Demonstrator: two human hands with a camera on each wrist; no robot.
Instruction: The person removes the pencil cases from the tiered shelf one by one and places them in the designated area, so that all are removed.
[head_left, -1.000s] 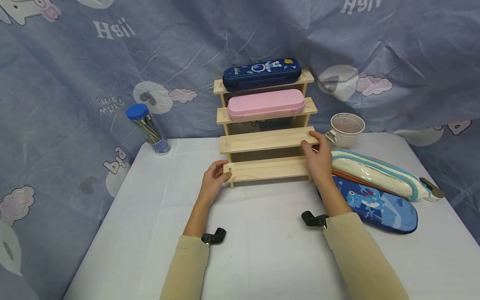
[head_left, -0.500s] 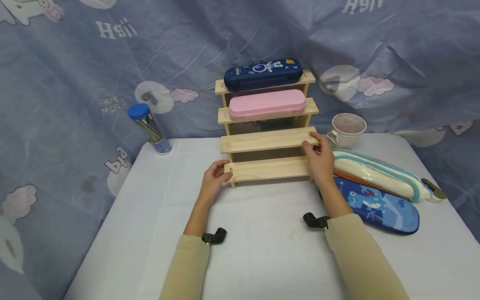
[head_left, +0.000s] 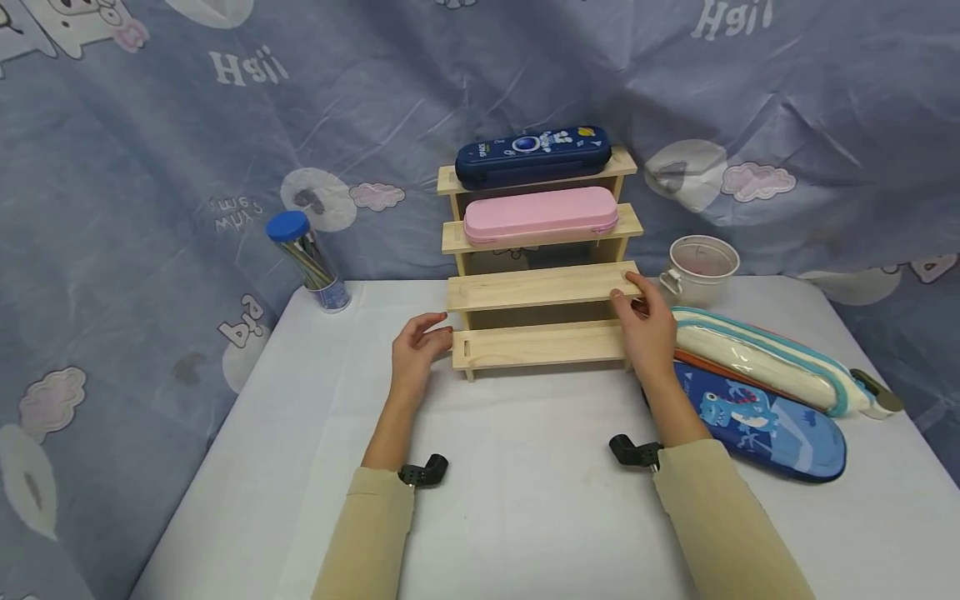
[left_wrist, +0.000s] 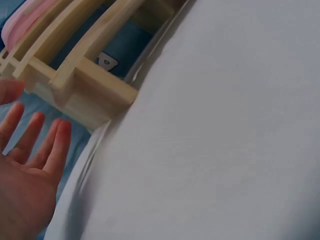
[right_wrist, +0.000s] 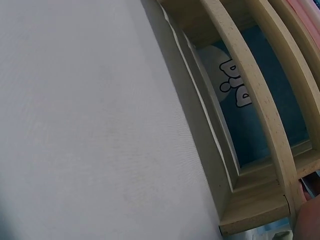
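Head view: saw left fingers (head_left: 427, 321) spread beside the wooden rack (head_left: 536, 346) on the surface (head_left: 525, 467), right fingers (head_left: 625, 310) pinching a bare shelf (head_left: 536, 287) by its end, and risked shedding the pink case (head_left: 542, 214) through one-sided tugging.

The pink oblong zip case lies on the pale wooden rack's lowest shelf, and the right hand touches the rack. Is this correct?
No, the head view shows the pink oblong zip case on the second-highest shelf of the pale wooden rack; the right hand does touch the rack.
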